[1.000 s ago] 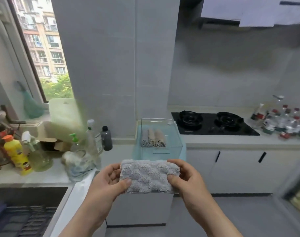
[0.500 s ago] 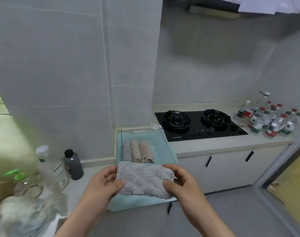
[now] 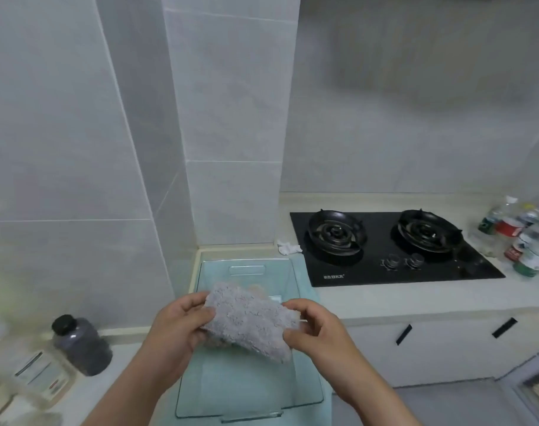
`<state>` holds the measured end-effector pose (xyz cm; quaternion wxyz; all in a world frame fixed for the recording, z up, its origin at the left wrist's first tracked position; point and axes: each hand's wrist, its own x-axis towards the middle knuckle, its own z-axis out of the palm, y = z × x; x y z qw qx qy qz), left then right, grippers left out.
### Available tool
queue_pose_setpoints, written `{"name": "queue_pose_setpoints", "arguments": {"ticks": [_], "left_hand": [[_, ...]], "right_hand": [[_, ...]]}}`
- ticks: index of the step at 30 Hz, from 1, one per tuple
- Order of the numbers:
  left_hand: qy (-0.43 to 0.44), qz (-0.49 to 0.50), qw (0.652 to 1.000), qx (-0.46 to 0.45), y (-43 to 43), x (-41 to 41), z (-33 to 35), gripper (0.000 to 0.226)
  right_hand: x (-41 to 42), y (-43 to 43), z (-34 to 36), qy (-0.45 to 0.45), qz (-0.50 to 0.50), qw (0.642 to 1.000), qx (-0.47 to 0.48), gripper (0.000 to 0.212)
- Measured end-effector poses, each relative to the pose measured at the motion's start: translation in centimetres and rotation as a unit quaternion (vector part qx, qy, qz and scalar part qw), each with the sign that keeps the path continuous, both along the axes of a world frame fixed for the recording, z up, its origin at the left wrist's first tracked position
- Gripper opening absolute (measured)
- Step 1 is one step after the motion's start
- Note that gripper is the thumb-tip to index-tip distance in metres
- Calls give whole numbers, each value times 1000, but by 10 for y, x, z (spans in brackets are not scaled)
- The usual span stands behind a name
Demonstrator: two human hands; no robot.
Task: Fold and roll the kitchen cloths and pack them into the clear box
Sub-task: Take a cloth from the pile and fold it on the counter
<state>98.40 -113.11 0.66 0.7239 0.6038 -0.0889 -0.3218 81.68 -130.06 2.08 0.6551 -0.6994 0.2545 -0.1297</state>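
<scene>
Since half a second ago, both hands have carried the grey fluffy cloth [image 3: 248,321] forward, so it is now hanging tilted over the clear box [image 3: 305,379]. Left hand [image 3: 177,325] is pinching its nine o'clock edge while right hand [image 3: 315,329] is gripping its three o'clock edge. At two o'clock, a black gas hob [image 3: 394,250] is sitting on the counter [image 3: 400,298].

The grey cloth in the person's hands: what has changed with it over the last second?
The grey cloth, flat and level a second ago, now slants down to the right and looks bunched, held low over the clear box. Both the left hand and right hand kept their grip on its ends. The view swung right, away from the window. The stove stayed put.
</scene>
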Motion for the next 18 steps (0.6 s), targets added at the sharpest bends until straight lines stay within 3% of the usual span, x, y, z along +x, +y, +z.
{"name": "queue_pose_setpoints", "arguments": {"ticks": [3,8,11,14,18], "left_hand": [[1,-29,1000,1,-27,14,2,27],[24,-58,998,14,-57,33,-7,22],[31,-66,996,44,-74,41,-16,17],[48,-62,995,67,-87,48,-26,13],[19,-84,988,127,-94,63,-53,17]], "right_hand": [[18,-29,0,3,57,998,17,36],[46,-58,-3,68,194,978,19,76],[60,-61,-6,101,251,962,20,86],[70,-62,-13,140,241,960,5,80],[78,-62,-24,169,133,976,-19,73]]}}
